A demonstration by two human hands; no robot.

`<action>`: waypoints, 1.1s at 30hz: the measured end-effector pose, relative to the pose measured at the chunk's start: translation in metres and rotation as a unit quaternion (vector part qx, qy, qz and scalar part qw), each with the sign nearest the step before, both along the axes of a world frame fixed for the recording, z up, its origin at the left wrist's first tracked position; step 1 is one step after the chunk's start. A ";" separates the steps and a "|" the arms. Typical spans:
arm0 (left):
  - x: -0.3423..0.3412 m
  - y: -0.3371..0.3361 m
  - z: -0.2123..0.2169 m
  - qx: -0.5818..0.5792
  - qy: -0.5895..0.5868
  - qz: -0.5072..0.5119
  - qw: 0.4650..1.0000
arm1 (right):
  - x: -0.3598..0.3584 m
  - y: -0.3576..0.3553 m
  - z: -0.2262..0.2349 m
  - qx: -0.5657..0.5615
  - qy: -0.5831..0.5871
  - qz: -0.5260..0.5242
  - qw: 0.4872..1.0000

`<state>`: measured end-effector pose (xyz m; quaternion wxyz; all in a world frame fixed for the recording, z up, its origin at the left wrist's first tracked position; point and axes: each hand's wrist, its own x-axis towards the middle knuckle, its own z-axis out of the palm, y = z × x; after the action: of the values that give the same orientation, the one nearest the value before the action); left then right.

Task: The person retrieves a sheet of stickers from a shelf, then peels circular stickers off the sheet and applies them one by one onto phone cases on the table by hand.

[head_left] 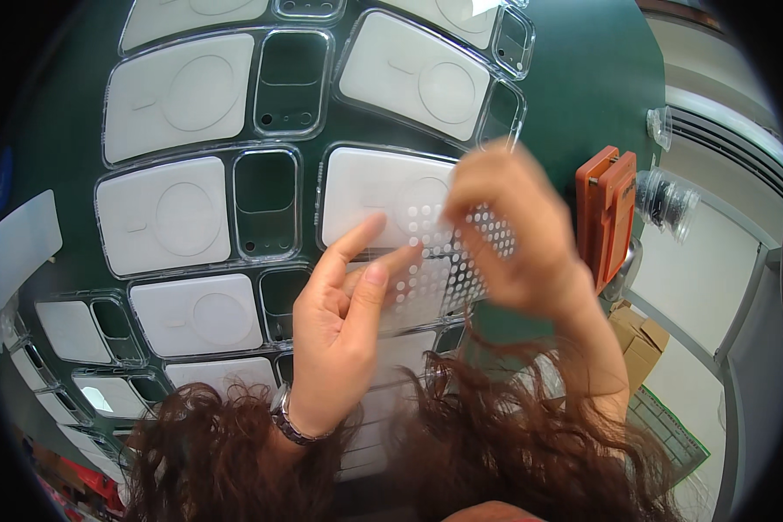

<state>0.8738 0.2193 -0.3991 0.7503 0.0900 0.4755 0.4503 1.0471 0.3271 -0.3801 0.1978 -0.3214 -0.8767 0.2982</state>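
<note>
A clear sheet with rows of white round dots (468, 280) hangs above the cases, blurred by motion. My right hand (522, 230) is closed at its upper right side, fingers curled and smeared, and appears to grip it. To its left, my left hand (337, 317) has its fingers apart, with index and thumb stretched toward the sheet; I cannot tell whether a fingertip touches it. Below both hands lies a clear phone case (365, 187) with a white insert and a ring outline. Another such case (165, 217) lies left of my left hand.
Several more clear cases with white inserts lie in rows on the dark green table (574, 78). An orange block-shaped object (606, 213) stands at the right edge beside a clear plastic roll (670, 204). A cardboard box (639, 344) is lower right. A white sheet (26, 248) sticks up at left.
</note>
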 end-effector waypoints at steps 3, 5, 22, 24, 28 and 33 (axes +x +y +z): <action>0.002 -0.001 -0.003 0.029 0.005 -0.033 0.999 | 0.045 0.089 -0.001 -0.034 0.007 -0.262 0.964; -0.011 0.000 0.015 0.025 0.028 -0.026 0.999 | 0.037 0.144 0.005 -0.048 -0.060 -0.336 0.939; -0.002 -0.001 -0.003 0.017 -0.028 -0.032 0.999 | 0.054 0.185 -0.021 0.044 -0.240 -0.244 0.939; -0.002 -0.002 -0.003 0.014 -0.030 -0.028 0.999 | 0.049 0.186 -0.016 0.041 -0.261 -0.248 0.932; -0.004 -0.001 -0.002 0.030 -0.019 -0.060 0.998 | 0.049 0.189 -0.003 0.026 -0.304 -0.244 0.920; -0.001 -0.003 -0.010 0.013 -0.054 -0.041 0.998 | 0.081 0.181 -0.028 0.012 -0.254 -0.252 0.933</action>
<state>0.8723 0.2168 -0.4094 0.7915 0.0946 0.4247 0.4292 1.1281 0.5084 -0.4083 0.0408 -0.5947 -0.7913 0.1360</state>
